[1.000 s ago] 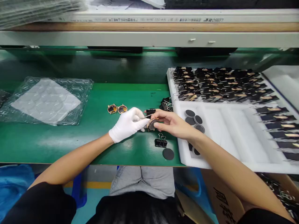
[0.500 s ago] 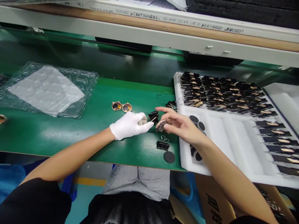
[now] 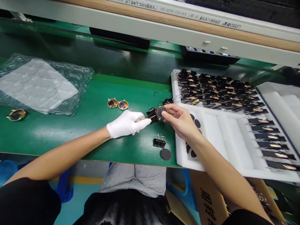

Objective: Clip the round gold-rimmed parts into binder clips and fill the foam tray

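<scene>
The left hand [image 3: 127, 124] (gloved in white) grips a binder clip [image 3: 152, 115]. The right hand [image 3: 179, 120] pinches a watch case [image 3: 161, 112].

Your glove [image 3: 123, 124] is plain white against that glossy green table [image 3: 100, 147], and your sleeves [image 3: 30, 198] are black over light grey trousers [image 3: 134, 178]. The two watch cases [image 3: 112, 103] have gold rims with dark, orange-patterned faces, btw. You've got black clips [image 3: 159, 142] with silvery handles, a dark grey disc [image 3: 165, 154] and a white foam tray [image 3: 225, 134] too.
</scene>
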`<state>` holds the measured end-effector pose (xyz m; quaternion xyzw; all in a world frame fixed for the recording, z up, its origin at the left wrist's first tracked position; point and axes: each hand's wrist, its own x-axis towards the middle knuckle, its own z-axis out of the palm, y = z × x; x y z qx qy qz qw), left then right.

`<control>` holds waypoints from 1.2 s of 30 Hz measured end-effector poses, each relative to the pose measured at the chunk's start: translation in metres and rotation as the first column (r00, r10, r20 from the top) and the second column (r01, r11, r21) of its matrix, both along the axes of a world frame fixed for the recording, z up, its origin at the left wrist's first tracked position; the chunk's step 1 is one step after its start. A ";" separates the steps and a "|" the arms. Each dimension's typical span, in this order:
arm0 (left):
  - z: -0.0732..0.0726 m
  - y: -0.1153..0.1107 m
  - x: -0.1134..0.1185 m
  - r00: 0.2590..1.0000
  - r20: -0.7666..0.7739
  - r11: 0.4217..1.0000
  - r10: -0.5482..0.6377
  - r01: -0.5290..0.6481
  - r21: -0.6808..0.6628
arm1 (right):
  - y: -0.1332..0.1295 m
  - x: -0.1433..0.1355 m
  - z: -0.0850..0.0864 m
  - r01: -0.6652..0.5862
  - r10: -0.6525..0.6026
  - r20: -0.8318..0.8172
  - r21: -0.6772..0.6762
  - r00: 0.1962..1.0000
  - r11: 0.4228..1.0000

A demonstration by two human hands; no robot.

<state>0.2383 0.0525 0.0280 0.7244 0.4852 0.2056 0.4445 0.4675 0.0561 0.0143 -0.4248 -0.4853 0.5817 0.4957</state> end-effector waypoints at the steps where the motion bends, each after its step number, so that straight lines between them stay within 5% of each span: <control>1: -0.001 0.000 0.001 1.000 0.010 1.000 0.011 -0.011 0.006 | -0.001 -0.003 -0.001 0.012 -0.012 -0.033 -0.017 0.999 1.000; 8: -0.005 -0.001 0.009 0.992 0.078 0.995 0.096 -0.097 0.014 | -0.006 -0.018 -0.003 0.095 -0.115 -0.174 -0.123 0.978 0.988; 24: -0.007 0.004 0.012 0.994 0.062 0.996 0.091 -0.092 0.019 | -0.007 -0.021 -0.009 0.066 -0.095 -0.175 -0.162 0.980 0.985; 29: -0.003 0.003 0.010 1.000 -0.010 1.000 -0.021 0.021 0.003 | -0.003 -0.018 -0.005 0.102 -0.133 -0.220 -0.145 0.966 0.984; 32: -0.002 -0.001 0.014 0.978 -0.166 0.983 -0.125 0.145 0.112 | 0.002 -0.010 0.002 0.170 -0.192 -0.291 -0.097 0.937 0.981; 36: -0.008 -0.003 0.033 0.877 -0.396 0.855 -0.270 0.408 0.321 | 0.007 0.002 0.008 0.208 -0.231 -0.325 -0.105 0.917 0.973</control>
